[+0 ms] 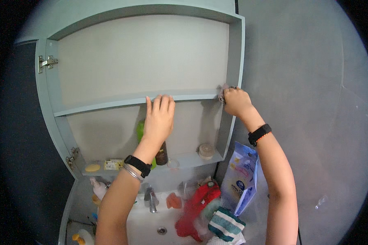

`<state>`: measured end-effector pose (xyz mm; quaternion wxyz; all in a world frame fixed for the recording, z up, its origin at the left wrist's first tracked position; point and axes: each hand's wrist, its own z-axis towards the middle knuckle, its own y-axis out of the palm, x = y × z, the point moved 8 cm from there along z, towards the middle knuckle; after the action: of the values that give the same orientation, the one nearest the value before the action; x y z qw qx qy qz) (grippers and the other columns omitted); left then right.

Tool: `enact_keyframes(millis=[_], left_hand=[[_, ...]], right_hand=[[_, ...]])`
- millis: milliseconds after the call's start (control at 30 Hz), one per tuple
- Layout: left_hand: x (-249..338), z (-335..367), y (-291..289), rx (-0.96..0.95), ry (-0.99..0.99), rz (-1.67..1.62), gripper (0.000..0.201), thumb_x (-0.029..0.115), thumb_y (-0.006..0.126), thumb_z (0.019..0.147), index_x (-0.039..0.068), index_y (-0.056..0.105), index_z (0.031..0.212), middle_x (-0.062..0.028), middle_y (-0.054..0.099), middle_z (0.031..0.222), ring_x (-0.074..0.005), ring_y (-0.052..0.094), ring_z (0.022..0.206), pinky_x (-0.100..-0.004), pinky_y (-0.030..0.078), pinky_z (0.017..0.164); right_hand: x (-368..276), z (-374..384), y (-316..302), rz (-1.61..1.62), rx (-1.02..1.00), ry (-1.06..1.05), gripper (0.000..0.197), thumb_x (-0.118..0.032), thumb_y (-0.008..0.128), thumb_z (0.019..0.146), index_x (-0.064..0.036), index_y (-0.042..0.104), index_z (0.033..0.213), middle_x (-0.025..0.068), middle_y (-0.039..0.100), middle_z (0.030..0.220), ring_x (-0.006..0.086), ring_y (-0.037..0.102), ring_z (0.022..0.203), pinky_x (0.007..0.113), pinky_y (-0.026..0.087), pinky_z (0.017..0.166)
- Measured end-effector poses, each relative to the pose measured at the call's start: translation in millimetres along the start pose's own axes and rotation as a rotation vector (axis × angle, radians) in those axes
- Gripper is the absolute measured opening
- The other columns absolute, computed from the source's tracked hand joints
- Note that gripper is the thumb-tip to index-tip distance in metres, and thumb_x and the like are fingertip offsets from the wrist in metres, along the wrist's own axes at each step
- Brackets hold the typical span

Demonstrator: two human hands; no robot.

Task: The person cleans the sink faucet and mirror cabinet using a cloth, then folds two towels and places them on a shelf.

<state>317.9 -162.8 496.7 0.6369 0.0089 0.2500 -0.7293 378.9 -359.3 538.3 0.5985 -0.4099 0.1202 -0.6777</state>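
Note:
My left hand lies against the front edge of the middle shelf, its fingers stretched up over it and slightly apart. At the shelf's right end, my right hand is closed on a crumpled greyish cloth, which touches the shelf and the cabinet's side wall. Much of the cloth is hidden by the fingers. Behind my left forearm, on the lower shelf, stand a green bottle and a dark brown bottle, both partly covered.
A round jar, a yellow soap bar and a small box sit on the lower shelf. Below are a tap, a white sink, a red cloth, a striped cloth and a blue-purple packet.

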Motion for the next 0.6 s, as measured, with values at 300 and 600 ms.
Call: enact_keyframes(millis=[300,600], left_hand=[[-11,-1,2,0.018,0.009,0.042,0.043,0.010,0.059,0.072,0.001,0.047,0.112,-0.0099,0.047,0.106,-0.0251,0.045,0.105,-0.0518,0.034,0.096],[-5,-3,-2,-0.043,-0.006,-0.011,0.049,0.008,0.062,0.070,-0.001,0.044,0.115,-0.0133,0.046,0.110,-0.0272,0.045,0.107,-0.0479,0.035,0.097]], right_hand=[[4,-8,-22,0.170,0.006,0.095,0.020,-0.012,0.051,0.071,0.0007,0.060,0.084,0.0206,0.062,0.085,0.0352,0.061,0.085,0.041,0.049,0.077],[54,-71,-38,1.568,-0.006,0.656,0.007,-0.010,0.045,0.072,-0.0060,0.046,0.078,0.0013,0.041,0.073,0.0148,0.041,0.065,0.032,0.040,0.063]])
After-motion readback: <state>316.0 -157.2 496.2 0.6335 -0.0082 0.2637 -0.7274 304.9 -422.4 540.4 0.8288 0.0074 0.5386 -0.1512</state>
